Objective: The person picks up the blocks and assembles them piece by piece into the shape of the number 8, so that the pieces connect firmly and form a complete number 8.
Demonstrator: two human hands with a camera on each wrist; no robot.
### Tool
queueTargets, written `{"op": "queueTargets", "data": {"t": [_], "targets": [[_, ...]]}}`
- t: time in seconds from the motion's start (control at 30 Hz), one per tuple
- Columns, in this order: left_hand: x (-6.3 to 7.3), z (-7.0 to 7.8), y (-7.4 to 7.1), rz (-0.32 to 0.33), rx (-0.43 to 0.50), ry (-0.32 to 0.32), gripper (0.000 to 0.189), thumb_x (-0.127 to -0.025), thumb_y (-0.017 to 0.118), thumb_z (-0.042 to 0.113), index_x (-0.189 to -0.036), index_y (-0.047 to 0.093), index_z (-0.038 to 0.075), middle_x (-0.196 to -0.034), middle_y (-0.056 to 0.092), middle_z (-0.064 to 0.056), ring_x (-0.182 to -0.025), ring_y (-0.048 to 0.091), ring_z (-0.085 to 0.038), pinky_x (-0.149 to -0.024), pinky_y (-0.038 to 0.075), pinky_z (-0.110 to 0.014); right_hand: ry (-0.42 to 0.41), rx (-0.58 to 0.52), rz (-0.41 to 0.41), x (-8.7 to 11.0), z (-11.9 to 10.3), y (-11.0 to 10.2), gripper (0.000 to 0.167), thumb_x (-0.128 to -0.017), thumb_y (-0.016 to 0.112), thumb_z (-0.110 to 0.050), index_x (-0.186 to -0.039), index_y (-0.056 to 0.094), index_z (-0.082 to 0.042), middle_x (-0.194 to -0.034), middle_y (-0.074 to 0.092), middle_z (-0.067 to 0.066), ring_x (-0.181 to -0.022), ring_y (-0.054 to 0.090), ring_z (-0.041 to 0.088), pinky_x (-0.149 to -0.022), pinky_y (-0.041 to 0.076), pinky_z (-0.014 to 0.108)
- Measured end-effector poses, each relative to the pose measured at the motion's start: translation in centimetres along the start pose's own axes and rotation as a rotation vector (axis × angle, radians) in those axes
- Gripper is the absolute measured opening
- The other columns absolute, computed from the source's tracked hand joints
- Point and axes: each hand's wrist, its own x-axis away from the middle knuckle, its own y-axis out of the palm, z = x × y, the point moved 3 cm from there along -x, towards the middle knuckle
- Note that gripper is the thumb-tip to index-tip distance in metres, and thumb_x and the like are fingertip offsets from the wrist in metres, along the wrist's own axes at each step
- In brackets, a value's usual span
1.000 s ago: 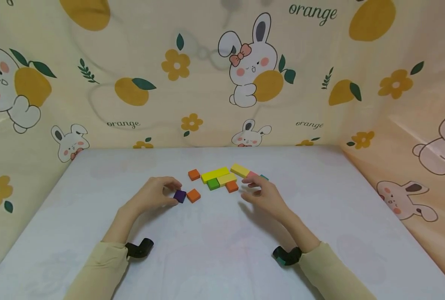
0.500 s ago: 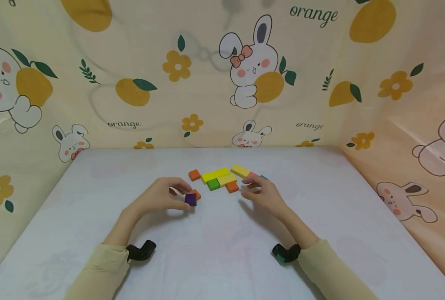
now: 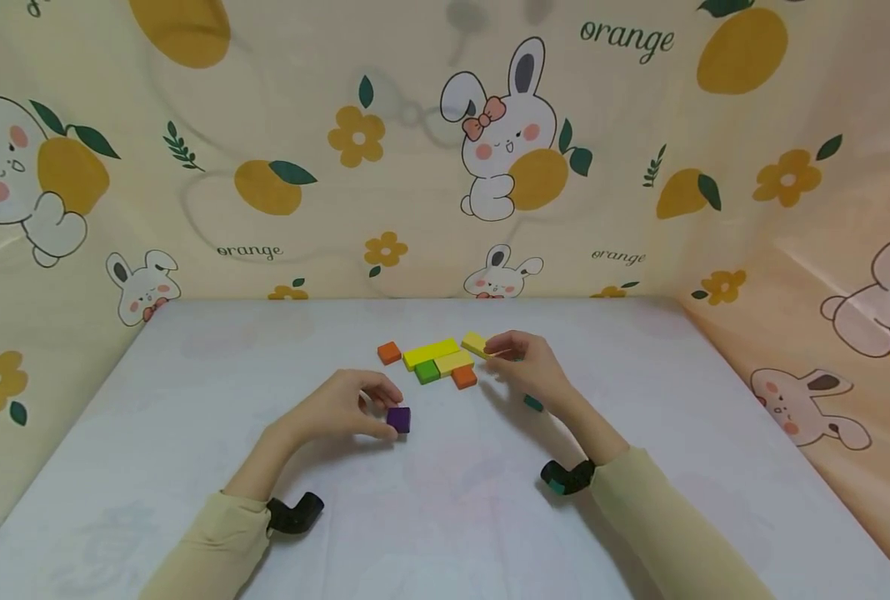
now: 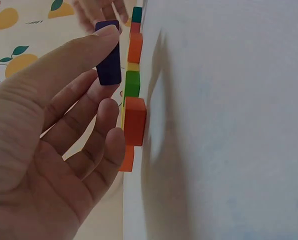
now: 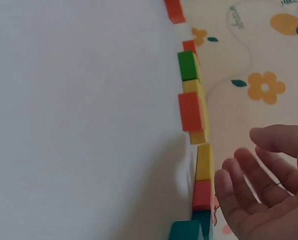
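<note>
Between the thumb and fingers of my left hand is a small purple block, pinched above the table. The left wrist view shows the thumb pressed on this purple block; an orange block stands beyond the fingertips. My right hand hovers over the right end of the block group, its fingers relaxed and nothing between them. Near it lie a pale yellow block and a teal block. The right wrist view shows a pinkish-red block beside its fingertips.
A bright yellow bar, a green block, another pale yellow block and an orange block lie together mid-table. One orange block sits apart to their left. A patterned cloth wall rises behind the white table.
My left hand has carried the purple block to the right and nearer to me, and it now hides an orange block. My right hand has shifted slightly farther away, uncovering a teal block under its wrist.
</note>
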Motion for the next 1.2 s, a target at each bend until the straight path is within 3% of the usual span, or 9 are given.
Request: {"op": "queueTargets", "data": {"t": [0.1,0.3,0.47,0.63,0.9,1.2], "targets": [[-0.1,-0.1,0.3,-0.007,0.0,-0.002,0.042,-0.073,0.089,0.028,-0.107,0.069,0.014,-0.096,0.067,0.01,-0.092,0.061,-0.018,-0.081,0.051,-0.038,0.014,-0.038,0.0,-1.1,0.3,-0.1,0.023,-0.089,0.073,-0.009,-0.111,0.069,-0.007,-0.111,0.068,0.007,-0.099,0.061,0.024,-0.089,0.049,0.042],[-0.1,-0.2,0.8,-0.03,0.014,-0.016,0.042,-0.073,0.089,0.024,-0.107,0.069,0.012,-0.096,0.067,0.009,-0.083,0.059,-0.018,-0.075,0.051,-0.034,-0.035,0.021,-0.021,-3.5,0.6,-0.1,0.019,-0.089,0.074,-0.011,-0.107,0.071,-0.01,-0.107,0.07,0.002,-0.098,0.06,0.022,-0.078,0.053,0.037],[-0.1,-0.5,1.2,-0.046,-0.002,-0.041,0.039,-0.072,0.09,0.02,-0.104,0.067,0.014,-0.095,0.068,0.008,-0.071,0.056,-0.015,-0.065,0.049,-0.029,-0.08,-0.001,-0.069,-5.7,0.5,0.5,0.016,-0.088,0.076,-0.012,-0.104,0.073,-0.012,-0.104,0.071,0.001,-0.094,0.061,0.023,-0.078,0.052,0.035],[-0.1,-0.7,1.4,-0.048,-0.04,-0.048,0.039,-0.072,0.09,0.02,-0.103,0.067,0.015,-0.095,0.068,0.009,-0.068,0.055,-0.013,-0.062,0.048,-0.029,-0.095,0.028,-0.132,-7.2,0.6,1.4,0.015,-0.087,0.076,-0.011,-0.102,0.074,-0.013,-0.103,0.071,-0.002,-0.091,0.06,0.024,-0.079,0.049,0.036],[-0.4,-0.3,1.5,-0.026,-0.059,-0.062,0.04,-0.072,0.09,0.02,-0.104,0.067,0.014,-0.094,0.068,0.009,-0.07,0.055,-0.014,-0.063,0.048,-0.029,-0.095,0.124,-0.23,-8.2,0.4,2.4,0.022,-0.087,0.077,-0.012,-0.108,0.074,-0.012,-0.107,0.07,-0.004,-0.095,0.057,0.023,-0.083,0.047,0.037],[-0.4,-0.2,1.5,-0.047,-0.045,-0.069,0.043,-0.072,0.09,0.02,-0.107,0.067,0.012,-0.095,0.067,0.007,-0.075,0.059,-0.016,-0.069,0.052,-0.03,-0.088,0.138,-0.248,-8.7,0.7,2.6,0.021,-0.086,0.078,-0.012,-0.107,0.074,-0.011,-0.104,0.07,-0.004,-0.092,0.055,0.025,-0.08,0.046,0.035]]}}
